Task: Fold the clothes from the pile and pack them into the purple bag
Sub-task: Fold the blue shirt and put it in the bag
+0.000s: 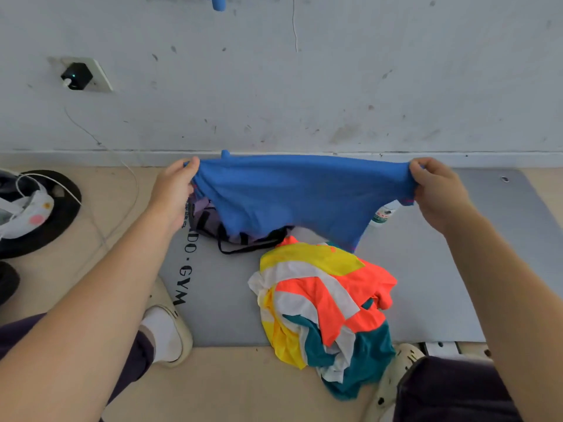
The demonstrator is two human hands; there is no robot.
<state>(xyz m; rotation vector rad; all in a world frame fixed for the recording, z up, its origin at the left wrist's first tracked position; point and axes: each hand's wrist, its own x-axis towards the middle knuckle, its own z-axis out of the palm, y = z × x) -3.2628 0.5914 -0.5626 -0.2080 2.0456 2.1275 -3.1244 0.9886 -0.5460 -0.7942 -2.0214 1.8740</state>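
1. Two hands, left [173,190] and right [438,193], each pinch an end of a blue garment [304,196], stretched from 9 to 3 o'clock in the air.
2. Purple bag [210,219] with black straps lies behind it on the grey mat [219,300].
3. Clothes pile [326,312], orange, yellow, white, teal, sits at 6 o'clock.
4. Mat lettering reads "GYM".

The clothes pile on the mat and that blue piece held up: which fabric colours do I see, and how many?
Blue: 1, the blue garment gripped by the left hand and right hand.
Colours in the clothes pile:
Orange: 1
Yellow: 1
White: 1
Teal: 1
Total: 5 colours. Separate garments in the pile cannot be counted.
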